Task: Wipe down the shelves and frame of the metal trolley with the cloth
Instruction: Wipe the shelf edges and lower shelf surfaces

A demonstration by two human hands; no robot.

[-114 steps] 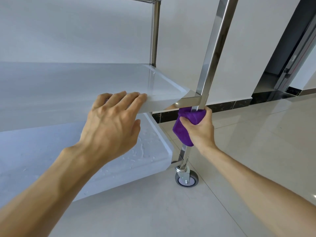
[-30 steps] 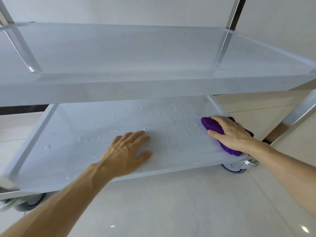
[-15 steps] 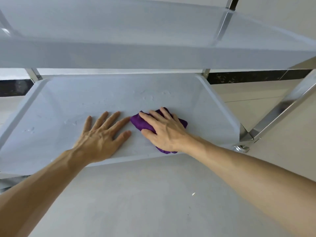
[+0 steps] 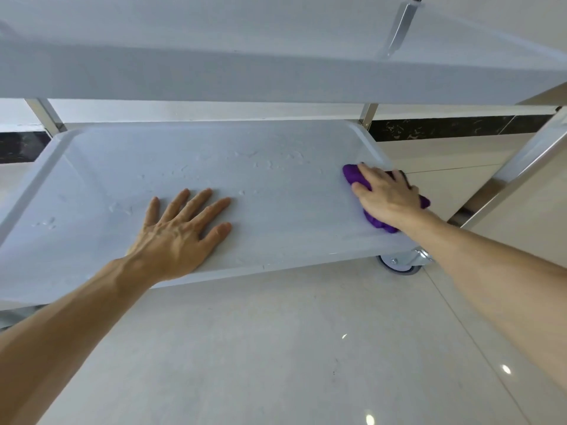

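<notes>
**A:** What has moved since half a second ago?

**B:** The right hand (image 4: 387,196) and the purple cloth (image 4: 379,223) under it have swept from the middle of the bottom shelf (image 4: 276,142) out to its right end. They now sit by the right rim, close to the front right corner. Half a second ago the cloth lay just beside the left hand; now the two are well apart.

**A:** And the left hand?

**B:** The left hand (image 4: 179,230) stays flat on the shelf, left of centre near the front edge, fingers (image 4: 196,204) straight and spread, holding nothing. It appears to brace the trolley.

**A:** How does the right hand hold the cloth?

**B:** Palm down, pressing it on the shelf. The fingers lie over the bunched cloth, slightly bent; purple shows past the fingertips and behind the wrist.

**A:** What does that mean for the job?

**B:** Likely one pass along the front strip has reached its end. Water droplets (image 4: 270,162) still bead the middle and back of the shelf and the left side, so more passes seem needed there. The upper shelf (image 4: 276,75) hangs above, and a caster wheel (image 4: 397,265) shows below the right corner.
</notes>
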